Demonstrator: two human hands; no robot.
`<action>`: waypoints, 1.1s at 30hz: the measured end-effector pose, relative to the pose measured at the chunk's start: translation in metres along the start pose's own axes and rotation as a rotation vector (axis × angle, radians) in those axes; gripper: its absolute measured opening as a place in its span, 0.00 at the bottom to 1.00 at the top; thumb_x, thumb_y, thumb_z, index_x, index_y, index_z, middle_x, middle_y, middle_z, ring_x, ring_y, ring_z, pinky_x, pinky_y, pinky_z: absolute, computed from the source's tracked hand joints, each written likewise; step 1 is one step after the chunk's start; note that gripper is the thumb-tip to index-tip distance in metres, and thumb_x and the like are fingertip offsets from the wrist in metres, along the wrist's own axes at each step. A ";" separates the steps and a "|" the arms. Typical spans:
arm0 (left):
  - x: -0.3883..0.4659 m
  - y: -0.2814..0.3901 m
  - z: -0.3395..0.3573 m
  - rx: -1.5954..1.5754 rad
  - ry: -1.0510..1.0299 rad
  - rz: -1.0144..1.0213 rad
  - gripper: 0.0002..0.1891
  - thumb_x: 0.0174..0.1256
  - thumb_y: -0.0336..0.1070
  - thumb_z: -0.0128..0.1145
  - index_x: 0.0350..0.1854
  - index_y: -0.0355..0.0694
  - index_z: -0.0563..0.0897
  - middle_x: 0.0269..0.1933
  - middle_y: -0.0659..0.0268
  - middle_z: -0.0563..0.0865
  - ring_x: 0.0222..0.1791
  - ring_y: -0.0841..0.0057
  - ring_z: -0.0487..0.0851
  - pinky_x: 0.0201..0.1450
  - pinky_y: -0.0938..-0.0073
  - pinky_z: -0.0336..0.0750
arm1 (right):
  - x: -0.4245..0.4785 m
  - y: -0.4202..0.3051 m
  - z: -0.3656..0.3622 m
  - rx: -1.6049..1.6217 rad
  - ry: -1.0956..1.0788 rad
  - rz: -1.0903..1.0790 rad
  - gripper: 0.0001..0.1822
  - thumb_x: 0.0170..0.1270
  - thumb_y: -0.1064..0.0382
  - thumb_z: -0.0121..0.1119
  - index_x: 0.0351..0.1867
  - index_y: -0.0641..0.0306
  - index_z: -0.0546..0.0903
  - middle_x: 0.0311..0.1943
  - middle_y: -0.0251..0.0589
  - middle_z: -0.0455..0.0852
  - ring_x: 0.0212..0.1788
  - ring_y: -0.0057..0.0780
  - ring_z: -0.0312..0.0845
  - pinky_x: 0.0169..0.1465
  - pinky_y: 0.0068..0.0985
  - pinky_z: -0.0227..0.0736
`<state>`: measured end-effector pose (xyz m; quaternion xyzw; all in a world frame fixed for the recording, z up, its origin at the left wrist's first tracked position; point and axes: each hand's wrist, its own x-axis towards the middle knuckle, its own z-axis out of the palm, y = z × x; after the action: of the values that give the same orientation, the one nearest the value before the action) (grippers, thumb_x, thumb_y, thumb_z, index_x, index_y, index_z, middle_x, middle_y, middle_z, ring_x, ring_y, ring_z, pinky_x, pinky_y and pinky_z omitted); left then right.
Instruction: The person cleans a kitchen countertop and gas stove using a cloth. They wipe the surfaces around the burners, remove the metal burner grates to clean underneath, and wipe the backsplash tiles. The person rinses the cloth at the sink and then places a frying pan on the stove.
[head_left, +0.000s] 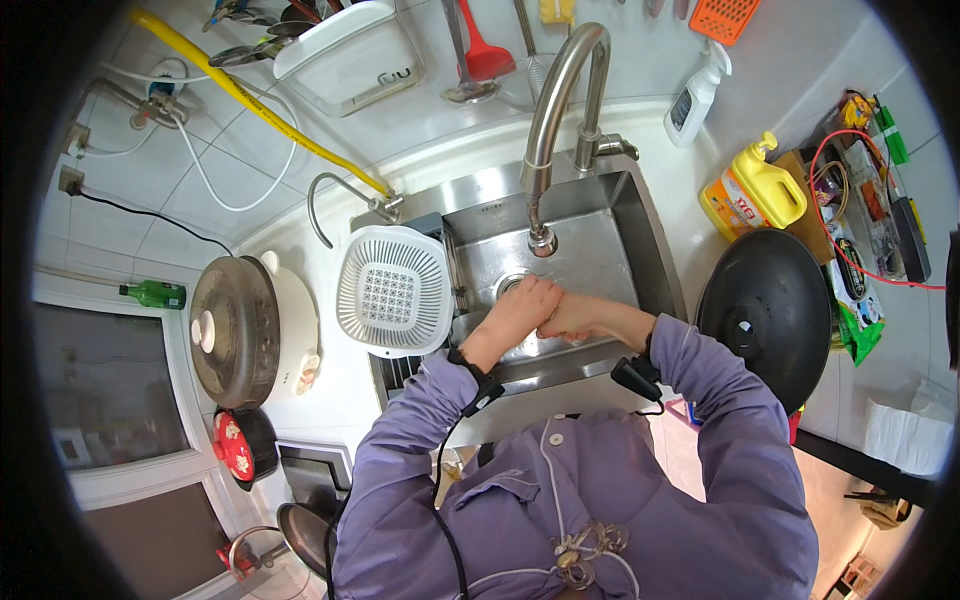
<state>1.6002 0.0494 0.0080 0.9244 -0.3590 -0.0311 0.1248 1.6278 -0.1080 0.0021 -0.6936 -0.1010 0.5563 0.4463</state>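
Observation:
Both my hands are together over the stainless steel sink, below the curved faucet. My left hand lies with its fingers against the back of my right hand. Whether anything is between the hands is hidden. A white plastic colander sits beside my left hand, over the left part of the sink. The faucet's spray head hangs a little above my hands. The drain shows partly behind my left fingers.
To the left stand a lidded electric cooker and a red and black pot. A black wok, a yellow detergent jug and a white spray bottle are at the right. A small curved tap rises behind the colander.

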 end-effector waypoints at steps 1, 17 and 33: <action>0.002 0.000 0.003 0.015 -0.056 -0.045 0.14 0.54 0.32 0.53 0.45 0.38 0.76 0.48 0.60 0.80 0.50 0.65 0.78 0.47 0.70 0.77 | 0.001 0.001 0.000 -0.063 0.043 -0.022 0.07 0.49 0.62 0.62 0.27 0.61 0.79 0.16 0.33 0.74 0.15 0.22 0.65 0.15 0.22 0.55; 0.011 -0.002 0.070 -0.135 -0.340 -0.509 0.11 0.54 0.38 0.56 0.33 0.39 0.86 0.36 0.54 0.87 0.38 0.58 0.86 0.41 0.61 0.80 | 0.032 0.034 0.010 -0.962 0.423 -0.062 0.13 0.59 0.59 0.54 0.41 0.60 0.84 0.37 0.49 0.87 0.41 0.45 0.85 0.43 0.40 0.78; -0.011 -0.012 0.090 -0.496 -0.350 -0.644 0.15 0.51 0.38 0.54 0.39 0.35 0.83 0.43 0.47 0.84 0.46 0.51 0.81 0.49 0.60 0.75 | 0.058 0.052 0.016 -1.190 0.484 -0.391 0.09 0.59 0.64 0.51 0.33 0.63 0.82 0.28 0.47 0.87 0.31 0.42 0.86 0.33 0.37 0.80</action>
<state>1.5861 0.0466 -0.0822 0.9121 -0.0500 -0.3095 0.2641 1.6167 -0.0927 -0.0752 -0.8955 -0.4113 0.1438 0.0906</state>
